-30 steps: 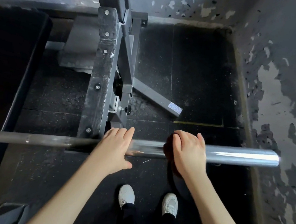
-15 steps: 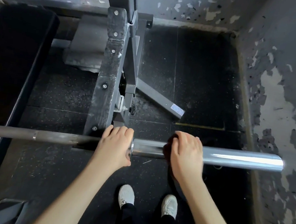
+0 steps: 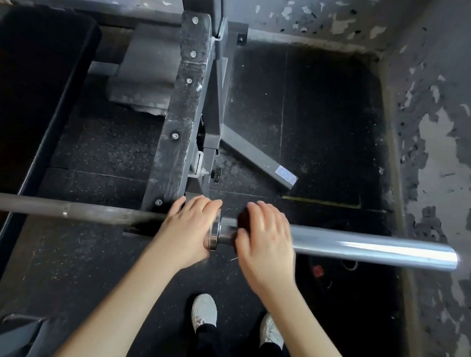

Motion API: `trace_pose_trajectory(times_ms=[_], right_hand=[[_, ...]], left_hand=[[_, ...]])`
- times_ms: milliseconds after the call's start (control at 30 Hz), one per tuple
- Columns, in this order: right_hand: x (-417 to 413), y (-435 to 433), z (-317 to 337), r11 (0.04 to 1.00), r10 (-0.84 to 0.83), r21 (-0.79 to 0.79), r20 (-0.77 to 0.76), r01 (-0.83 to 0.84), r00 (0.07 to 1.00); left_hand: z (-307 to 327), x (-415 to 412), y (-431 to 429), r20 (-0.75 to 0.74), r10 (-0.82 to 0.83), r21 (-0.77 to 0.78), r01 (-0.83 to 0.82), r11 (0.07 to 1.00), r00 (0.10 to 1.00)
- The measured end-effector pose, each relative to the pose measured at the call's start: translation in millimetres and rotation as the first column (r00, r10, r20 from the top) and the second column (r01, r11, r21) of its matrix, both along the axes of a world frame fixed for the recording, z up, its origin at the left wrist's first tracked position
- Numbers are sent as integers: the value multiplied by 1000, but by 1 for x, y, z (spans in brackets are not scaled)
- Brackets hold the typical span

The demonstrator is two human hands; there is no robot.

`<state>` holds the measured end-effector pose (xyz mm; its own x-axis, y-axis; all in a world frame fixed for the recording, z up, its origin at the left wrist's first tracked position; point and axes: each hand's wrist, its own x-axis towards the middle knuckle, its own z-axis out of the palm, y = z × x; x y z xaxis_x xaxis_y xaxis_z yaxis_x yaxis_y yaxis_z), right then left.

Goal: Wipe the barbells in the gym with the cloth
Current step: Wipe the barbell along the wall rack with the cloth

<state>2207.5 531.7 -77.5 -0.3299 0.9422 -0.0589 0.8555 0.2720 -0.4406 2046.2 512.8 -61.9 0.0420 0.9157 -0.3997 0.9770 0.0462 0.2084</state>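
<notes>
2 hands on the barbell (image 3: 96, 212): my left hand (image 3: 187, 231) grips beside the collar (image 3: 213, 236), right hand (image 3: 267, 240) clamps the cloth (image 3: 243, 223) round the sleeve (image 3: 365, 247); next I'd sweep right.

Head camera, single wide view, facing steeply down.
It looks from above and close onto the barbell (image 3: 365, 247) crossing mid-frame, the floor (image 3: 319, 129) beyond.
</notes>
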Motion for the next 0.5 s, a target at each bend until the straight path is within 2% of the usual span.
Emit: trace_pose_trajectory(times_ms=[100,200,300,400,500], right_hand=[[-19,-7,-1,990,139,1,-38,-139,990],[15,0,1,965,263,12,-10,-263,965],[52,2,1,988,147,43,50,-149,988],[26,-7,3,998,-51,28,24,51,998],[-16,-17,0,1000,23,17,-40,-22,999]], left_hand=[[-1,-4,5,16,-7,-3,7,1000,1000],[0,-3,2,28,-13,0,13,1000,1000],[-2,-1,-3,32,-16,11,15,1000,999],[-5,0,-4,25,-4,33,3,999,1000],[-6,1,-7,14,23,71,-24,997,1000]])
